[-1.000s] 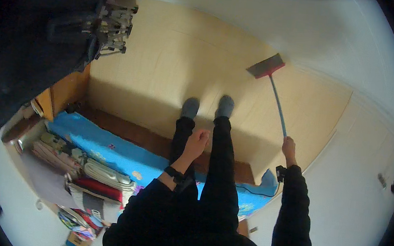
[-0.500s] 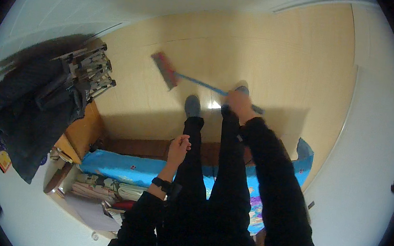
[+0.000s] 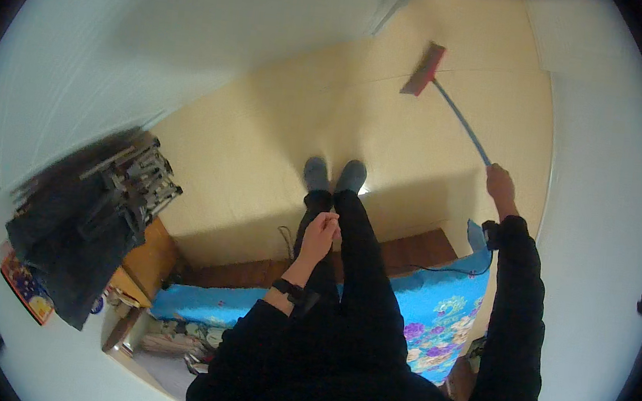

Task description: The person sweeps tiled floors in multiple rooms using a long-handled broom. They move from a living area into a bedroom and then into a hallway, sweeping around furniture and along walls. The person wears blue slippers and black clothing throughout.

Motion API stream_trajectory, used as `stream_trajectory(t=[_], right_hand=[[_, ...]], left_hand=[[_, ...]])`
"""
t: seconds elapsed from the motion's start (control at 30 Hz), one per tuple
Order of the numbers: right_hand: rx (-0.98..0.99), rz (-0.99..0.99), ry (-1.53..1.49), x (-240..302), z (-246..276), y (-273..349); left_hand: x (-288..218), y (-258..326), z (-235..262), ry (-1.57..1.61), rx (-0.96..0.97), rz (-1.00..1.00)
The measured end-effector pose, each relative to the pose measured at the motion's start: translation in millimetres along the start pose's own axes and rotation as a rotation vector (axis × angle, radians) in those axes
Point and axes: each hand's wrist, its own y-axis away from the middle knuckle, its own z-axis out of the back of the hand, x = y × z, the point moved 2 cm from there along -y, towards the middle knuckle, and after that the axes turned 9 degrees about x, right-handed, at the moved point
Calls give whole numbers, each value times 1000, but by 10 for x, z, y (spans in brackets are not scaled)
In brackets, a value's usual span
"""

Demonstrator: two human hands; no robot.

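Farthest left of the left hand's fingers point(image 3: 330, 221) lies a colourful printed panel point(image 3: 28, 290), partly covered by dark grey fabric point(image 3: 71, 265) joined to a folded metal frame point(image 3: 154, 181). Nearer those fingers stand a wooden cabinet point(image 3: 151, 258) and, lower down, folded cloths point(image 3: 174, 342). The left hand point(image 3: 317, 237) is in front of the person's dark trousers, its fingers curled inward; whether anything sits inside them I cannot tell. Just beyond them, two grey shoes point(image 3: 352, 176) stand side by side on the pale floor point(image 3: 261, 179). Up and to the right is the broom's red head point(image 3: 426, 70), slightly blurred, well ahead of the right fingers. Below and left of those fingers spreads a blue floral cover point(image 3: 441, 313). The right hand point(image 3: 501, 188) has its fingers wrapped around the broom's bluish handle point(image 3: 464, 121), gripping near its visible end.
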Motion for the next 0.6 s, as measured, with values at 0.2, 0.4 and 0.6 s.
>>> stream_trajectory(t=[0.2,0.4,0.6], right_hand=[[-17,363,78,847,-333,404],[-25,465,-5,1600,-644,8],[-79,297,-22,-505,-458,-1009]], left_hand=[[-622,-279,-156,-118,45,52],[-950,-617,-327,-229,-11,130],[-1134,-1103,-1002,-299,-64,245]])
